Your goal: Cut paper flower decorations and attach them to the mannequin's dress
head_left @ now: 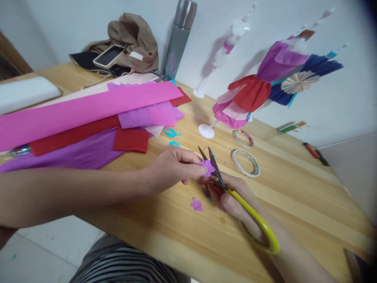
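My left hand (178,165) pinches a small purple paper flower (209,168) between thumb and fingers. Around the yellow handles of a pair of scissors (217,179) my right hand (235,196) is closed. The dark blades stand apart, pointing up and away, right against the flower's edge. A second purple paper flower (196,204) lies on the wooden table (165,232) just below my hands. Turquoise paper leaves (171,133) rest beyond my left hand. Part of my right hand's fingers is hidden behind the scissors.
Pink crepe paper (88,102) and red and purple sheets cover the left side. A grey flask (178,43), a phone (108,56) and a brown cloth bag (135,39) stand behind. Right of centre are tape rolls (246,162) and a small stand dressed in a paper dress (253,86).
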Available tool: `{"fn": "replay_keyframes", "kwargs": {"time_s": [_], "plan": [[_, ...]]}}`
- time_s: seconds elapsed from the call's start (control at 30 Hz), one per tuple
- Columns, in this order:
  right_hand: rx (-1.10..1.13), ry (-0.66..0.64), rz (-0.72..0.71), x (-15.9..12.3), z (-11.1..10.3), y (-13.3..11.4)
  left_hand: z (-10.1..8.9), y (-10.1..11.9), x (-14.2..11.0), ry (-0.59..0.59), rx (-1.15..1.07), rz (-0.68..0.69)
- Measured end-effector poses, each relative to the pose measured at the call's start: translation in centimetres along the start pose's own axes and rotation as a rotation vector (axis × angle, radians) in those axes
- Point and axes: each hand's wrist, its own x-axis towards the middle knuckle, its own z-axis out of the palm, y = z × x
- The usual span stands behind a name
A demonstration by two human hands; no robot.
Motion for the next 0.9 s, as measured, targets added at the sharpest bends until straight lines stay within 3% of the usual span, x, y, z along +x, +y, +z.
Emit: {"fn": "replay_keyframes", "kwargs": {"time_s": [0.9], "plan": [[-0.002,0.012,-0.023,-0.01,0.06,0.25,0.33,-0.21,0.02,0.021,-0.132,0.015]]}}
